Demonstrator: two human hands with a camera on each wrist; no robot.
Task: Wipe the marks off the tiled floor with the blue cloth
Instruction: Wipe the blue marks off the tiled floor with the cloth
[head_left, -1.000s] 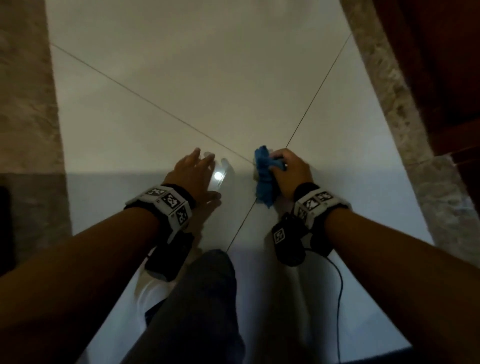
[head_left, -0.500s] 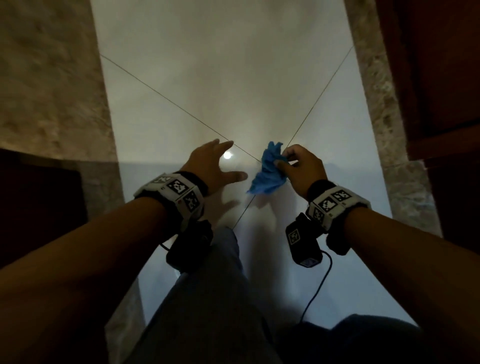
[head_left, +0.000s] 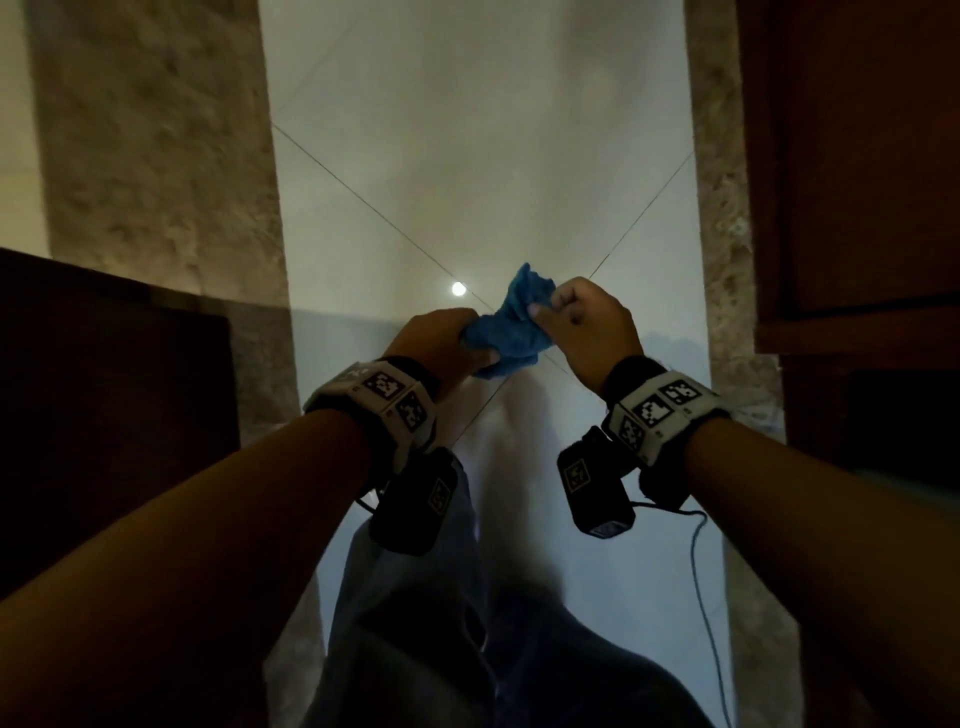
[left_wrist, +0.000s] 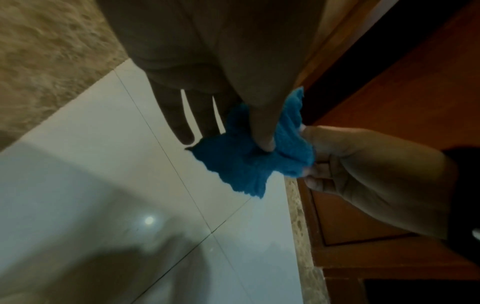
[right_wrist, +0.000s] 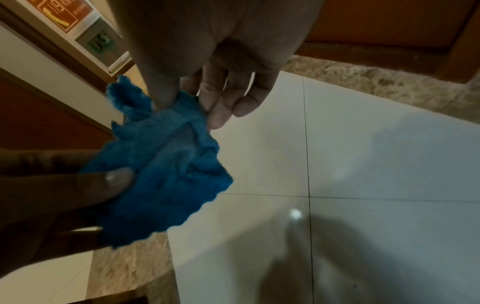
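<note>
The tiled floor (head_left: 467, 130) is seen as a pale, glossy strip, crossed by thin grout lines that meet just under the blue cloth (head_left: 511, 322). No marks can be made out on it from here; the light is dim and a shadow is cast over the tiles nearer the body than the cloth. Speckled stone borders (head_left: 156, 156) are laid along both sides of the pale tiles, well out from the cloth, and brown wooden panels (head_left: 852, 156) are set beyond the border to the right of the cloth. A small bright reflection (head_left: 458, 289) is shown on the tile just left of the cloth.

The cloth is held up off the floor, bunched and crumpled, between the two hands. It is judged that it is being gathered or refolded in the air so that a fresh, firmer pad can be pressed down for wiping.

The left hand (head_left: 441, 338) is closed on the cloth's left side, its thumb (right_wrist: 114, 179) pressed into the fabric while its outer fingers (left_wrist: 176, 117) are left fairly straight. The right hand (head_left: 587, 327) is curled on the cloth's right side, a fold being pinched between thumb and fingertips (right_wrist: 221, 115). Two grips are likely used because limp fabric cannot be reshaped by one hand.
</note>
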